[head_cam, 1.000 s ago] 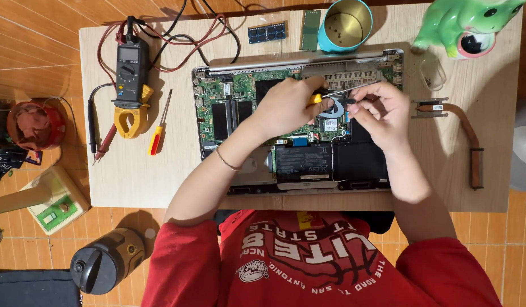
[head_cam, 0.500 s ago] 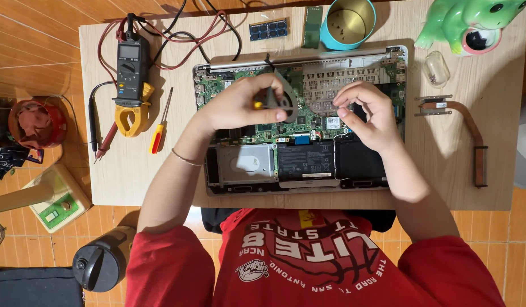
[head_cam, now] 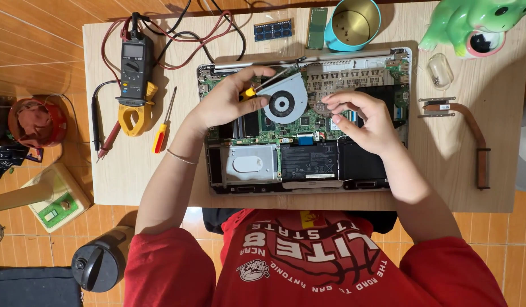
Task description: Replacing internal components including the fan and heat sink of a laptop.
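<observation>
An opened laptop (head_cam: pixel 217 170) lies bottom-up on the wooden table, with its green board, battery and a grey round fan (head_cam: pixel 285 102) exposed. My left hand (head_cam: pixel 223 105) grips a small yellow-handled screwdriver (head_cam: pixel 257 88) whose shaft points up and right along the fan's upper edge. My right hand (head_cam: pixel 362 119) hovers over the board just right of the fan. Its fingers are curled and slightly apart, the tips close to the board, and nothing shows between them.
A multimeter (head_cam: pixel 135 68) with red and black leads and a red-yellow screwdriver (head_cam: pixel 160 131) lie left of the laptop. Memory sticks (head_cam: pixel 272 29), a teal tin (head_cam: pixel 354 24) and a green frog figure (head_cam: pixel 473 23) stand behind it. A copper heat pipe (head_cam: pixel 467 122) lies to the right.
My left hand has slid left with the screwdriver, uncovering the fan. My right hand has lifted its fingers and drawn them toward the fan's right edge.
</observation>
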